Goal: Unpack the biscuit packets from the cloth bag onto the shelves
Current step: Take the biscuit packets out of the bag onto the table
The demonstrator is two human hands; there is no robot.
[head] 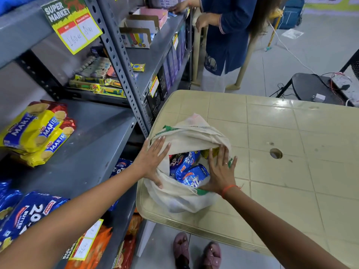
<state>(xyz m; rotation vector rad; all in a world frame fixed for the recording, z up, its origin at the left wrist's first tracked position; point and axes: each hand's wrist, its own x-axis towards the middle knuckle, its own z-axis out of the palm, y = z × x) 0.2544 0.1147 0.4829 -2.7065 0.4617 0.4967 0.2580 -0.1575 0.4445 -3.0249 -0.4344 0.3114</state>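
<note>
A cream cloth bag (180, 199) lies on the near left corner of a beige plastic table (281, 181), its mouth spread wide. Inside it are several blue 20-20 butter biscuit packets (191, 171) and a bit of yellow wrapper at the far side. My left hand (153, 160) lies flat on the bag's left rim, fingers apart, thumb at the edge of the opening. My right hand (219, 171) rests flat on the right rim, its thumb against a blue packet. Neither hand grips a packet. The grey metal shelf (87, 148) stands just left of the bag.
On the shelf lie yellow Marie packets (37, 133) at the left and blue 20-20 packets (29, 216) near me. Orange packets (91, 247) fill the shelf below. Another person (225, 35) stands at the far end of the rack. A black chair (310, 86) with cables is behind the table.
</note>
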